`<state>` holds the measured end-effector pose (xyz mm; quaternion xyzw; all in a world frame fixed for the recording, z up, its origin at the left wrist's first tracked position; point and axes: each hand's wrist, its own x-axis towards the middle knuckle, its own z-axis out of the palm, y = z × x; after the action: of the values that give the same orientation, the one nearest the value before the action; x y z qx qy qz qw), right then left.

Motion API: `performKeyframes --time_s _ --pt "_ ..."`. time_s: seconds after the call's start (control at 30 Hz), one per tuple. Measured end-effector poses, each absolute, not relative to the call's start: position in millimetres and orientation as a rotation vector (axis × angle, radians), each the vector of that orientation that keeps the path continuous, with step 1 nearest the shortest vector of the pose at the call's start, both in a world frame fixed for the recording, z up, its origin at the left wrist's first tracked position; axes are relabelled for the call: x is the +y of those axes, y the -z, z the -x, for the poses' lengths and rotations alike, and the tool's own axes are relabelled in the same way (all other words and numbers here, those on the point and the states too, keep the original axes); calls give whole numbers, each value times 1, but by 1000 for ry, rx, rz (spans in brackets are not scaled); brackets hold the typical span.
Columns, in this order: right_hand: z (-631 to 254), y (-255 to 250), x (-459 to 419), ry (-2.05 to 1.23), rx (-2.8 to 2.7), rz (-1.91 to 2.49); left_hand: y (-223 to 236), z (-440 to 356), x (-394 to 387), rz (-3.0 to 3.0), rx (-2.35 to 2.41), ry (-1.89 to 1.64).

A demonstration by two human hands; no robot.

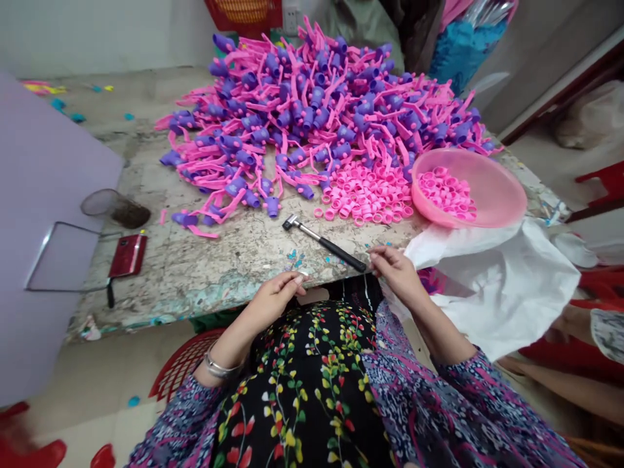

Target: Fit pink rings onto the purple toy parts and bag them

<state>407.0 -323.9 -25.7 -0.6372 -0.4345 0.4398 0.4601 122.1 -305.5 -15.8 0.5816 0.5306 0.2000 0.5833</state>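
My left hand (275,298) is at the table's front edge, thumb and forefinger pressed together; a small pale bit shows at the tips, too small to name. To the right, my right hand (398,273) has its fingers closed in a pinch beside the handle end of a small hammer (325,244). Whatever that pinch holds cannot be made out. The hammer lies on the table with its metal head pointing away to the left. Beyond it are a heap of pink rings (368,192) and a large pile of purple plastic pieces with pink arms (312,110).
A pink bowl (497,195) holding more rings stands at the right, above a white sack (511,286). On the worn table (180,266) at left are a tipped clear cup (104,205) and a red box-like device (127,255). Another person's arm (565,383) shows at right.
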Motion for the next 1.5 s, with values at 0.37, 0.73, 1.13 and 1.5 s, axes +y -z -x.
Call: performKeyframes --time_s 0.37,0.73,1.13,1.5 --pt "-354 45 -300 -83 -2303 1677 20 -87 -298 -1221 1353 -598" --pt "-356 82 -297 368 -2190 1697 32 -102 -178 -1755 1691 -878" --pt "-353 81 -298 376 -2168 1727 16 -127 -126 -2310 1805 -163" --pt "-355 81 -300 353 -2153 1723 4 -121 -186 -1317 1444 -1164"
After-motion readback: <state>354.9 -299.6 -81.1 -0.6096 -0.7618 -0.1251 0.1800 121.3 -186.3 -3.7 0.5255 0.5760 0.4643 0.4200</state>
